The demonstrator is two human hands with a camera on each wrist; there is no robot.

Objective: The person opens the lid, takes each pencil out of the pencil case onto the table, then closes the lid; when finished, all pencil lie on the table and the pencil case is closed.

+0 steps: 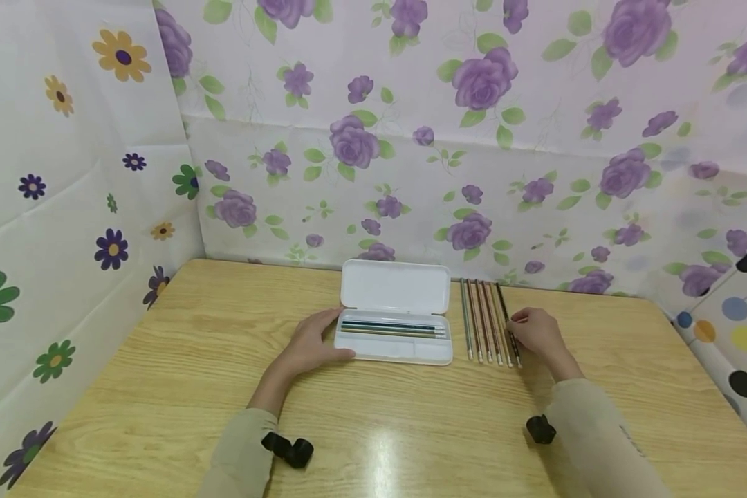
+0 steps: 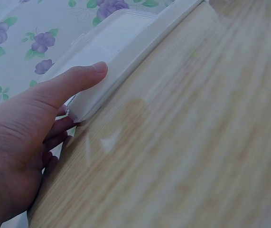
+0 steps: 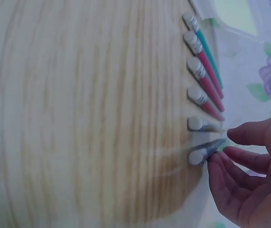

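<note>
A white pencil case (image 1: 393, 350) lies with its lid (image 1: 395, 287) raised. Several pencils (image 1: 389, 328), green and yellow ones among them, lie in its long back compartment. My left hand (image 1: 313, 341) holds the case by its left end, the thumb (image 2: 85, 77) along the front wall and the fingers behind. To the right of the case, several pencils (image 1: 487, 321) lie side by side, eraser ends toward me. At the right end of this row is a black pencil (image 1: 501, 304). My right hand (image 1: 538, 332) pinches it between thumb and fingers while it lies on the table.
The wooden table (image 1: 411, 422) ends at the back against a cloth (image 1: 436, 173) with purple flowers. Another flowered cloth (image 1: 68, 228) hangs at the left, and a dotted one (image 1: 731, 332) at the right. Black devices (image 1: 540, 429) sit by both sleeves.
</note>
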